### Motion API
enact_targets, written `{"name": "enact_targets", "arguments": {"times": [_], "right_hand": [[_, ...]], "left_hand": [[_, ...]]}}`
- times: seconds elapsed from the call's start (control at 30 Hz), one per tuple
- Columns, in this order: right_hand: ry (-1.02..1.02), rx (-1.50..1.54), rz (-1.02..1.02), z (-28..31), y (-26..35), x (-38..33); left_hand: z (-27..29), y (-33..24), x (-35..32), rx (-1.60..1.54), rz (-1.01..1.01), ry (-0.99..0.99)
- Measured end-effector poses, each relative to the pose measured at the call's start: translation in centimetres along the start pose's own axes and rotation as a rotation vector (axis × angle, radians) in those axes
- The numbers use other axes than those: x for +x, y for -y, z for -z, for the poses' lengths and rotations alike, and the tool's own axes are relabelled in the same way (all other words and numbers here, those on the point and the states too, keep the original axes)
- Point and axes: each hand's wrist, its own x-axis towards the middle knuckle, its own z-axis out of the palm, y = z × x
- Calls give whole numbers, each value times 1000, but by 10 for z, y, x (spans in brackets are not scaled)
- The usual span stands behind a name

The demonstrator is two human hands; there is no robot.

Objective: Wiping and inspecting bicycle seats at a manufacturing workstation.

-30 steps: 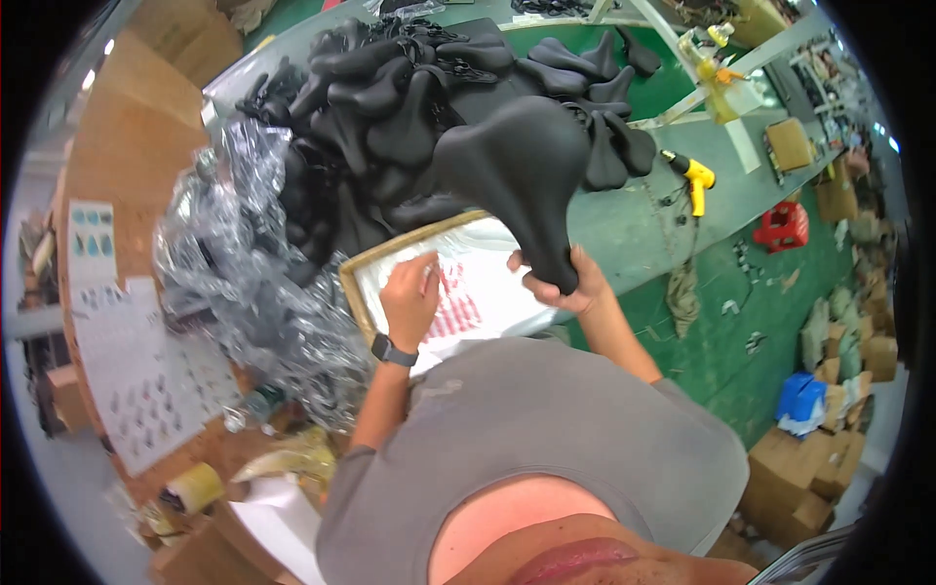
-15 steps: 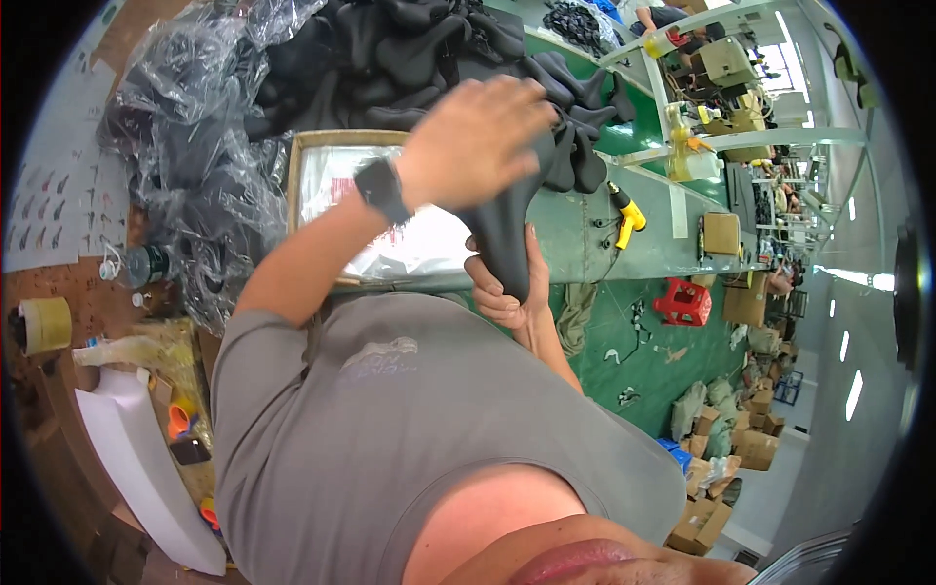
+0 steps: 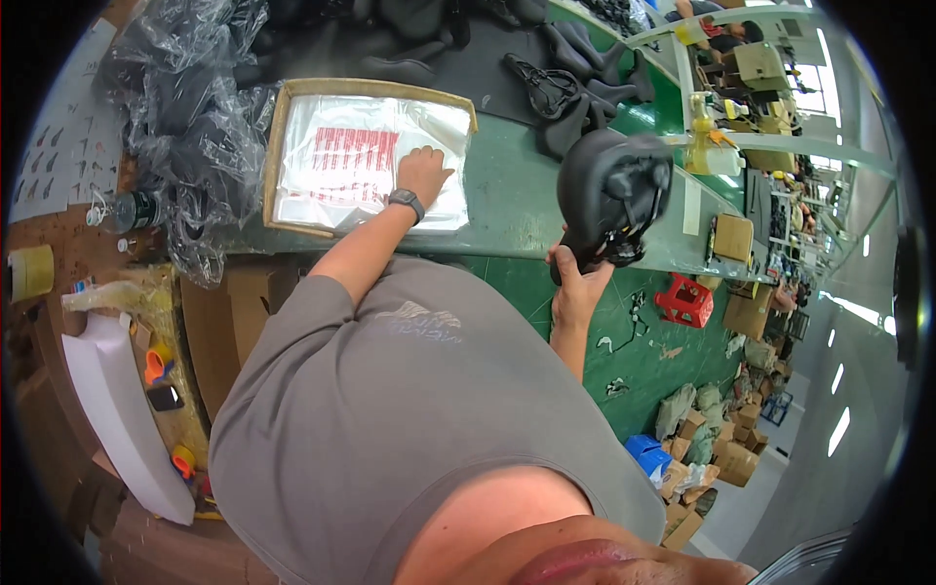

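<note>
My right hand (image 3: 582, 285) grips a black bicycle saddle (image 3: 593, 190) by its narrow nose, holding it up at the table's front edge. The saddle's underside, with its rails and dark fittings, faces right. My left hand (image 3: 423, 175), with a watch on the wrist, rests on a stack of clear plastic bags (image 3: 302, 175) with red print. Its fingers are apart and touch the top bag. The bags lie in a shallow cardboard box (image 3: 269, 161). More black saddles (image 3: 565, 127) lie at the back of the green table (image 3: 512, 210).
Clear plastic wrap over dark saddles (image 3: 195, 127) is heaped left of the box. A plastic bottle (image 3: 135, 212) and tape rolls (image 3: 158, 363) are farther left. A red stool (image 3: 684, 300) stands on the green floor at right. Other people work at the far right.
My left hand has dropped from over the saddle onto the bags. My right hand has carried the saddle rightward and turned its underside into view.
</note>
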Motion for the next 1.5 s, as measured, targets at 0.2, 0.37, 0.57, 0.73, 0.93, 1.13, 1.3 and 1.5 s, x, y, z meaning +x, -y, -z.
{"name": "enact_targets", "arguments": {"times": [0.2,0.37,0.57,0.73,0.93,1.13,1.3,1.5], "right_hand": [[169,17,-767,71,-43,-2],[263,-52,-705,78,-102,8],[581,83,-522,36,-147,43],[872,-598,180,-35,-192,70],[1062,-788,64,-70,-154,69],[872,439,-1049,-73,-95,76],[740,243,-618,-129,-70,80],[663,-300,370,-201,2,66]], "left_hand": [[13,-25,-15,31,-34,-213],[-13,-6,-15,103,-1,-256],[-2,-4,-34,-292,240,-322],[38,-13,-49,-387,643,-753],[184,-115,-89,-322,-187,-419],[242,-111,-169,-1208,214,-527],[233,-54,-152,-1552,550,-37],[287,-31,-30,-1585,394,-268]]}}
